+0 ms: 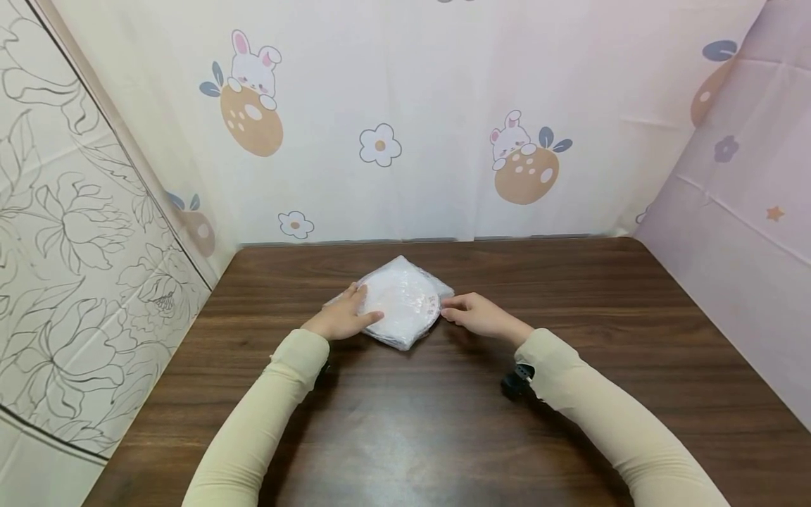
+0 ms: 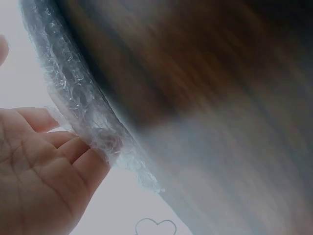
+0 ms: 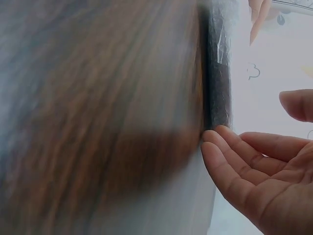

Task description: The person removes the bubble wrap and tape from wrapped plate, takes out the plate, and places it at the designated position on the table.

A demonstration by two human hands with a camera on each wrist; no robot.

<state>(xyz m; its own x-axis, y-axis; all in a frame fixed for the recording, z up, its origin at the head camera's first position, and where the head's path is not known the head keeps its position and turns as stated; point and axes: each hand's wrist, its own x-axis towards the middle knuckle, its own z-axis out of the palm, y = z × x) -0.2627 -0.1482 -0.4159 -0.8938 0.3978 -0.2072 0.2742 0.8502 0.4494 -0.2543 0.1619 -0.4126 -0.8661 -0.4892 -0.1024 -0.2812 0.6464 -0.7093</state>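
A flat packet of clear bubble wrap (image 1: 402, 299) lies on the far middle of the table, its corners pointing outward. Something pale and round shows through the plastic, with faint reddish marks at its right side. My left hand (image 1: 342, 315) rests on the packet's left part, thumb spread over the top. In the left wrist view, fingers of that hand touch a crinkled wrap corner (image 2: 105, 137). At the packet's right edge is my right hand (image 1: 478, 315). Its fingertips (image 3: 212, 147) meet the edge from the side, with the thumb held apart in the right wrist view.
The dark wood table (image 1: 405, 429) stretches around the packet. A printed curtain (image 1: 380, 84) hangs behind its back edge, and a flower-patterned panel (image 1: 70, 232) stands on the left. Dark devices, such as the right one (image 1: 516, 382), sit under both wrists.
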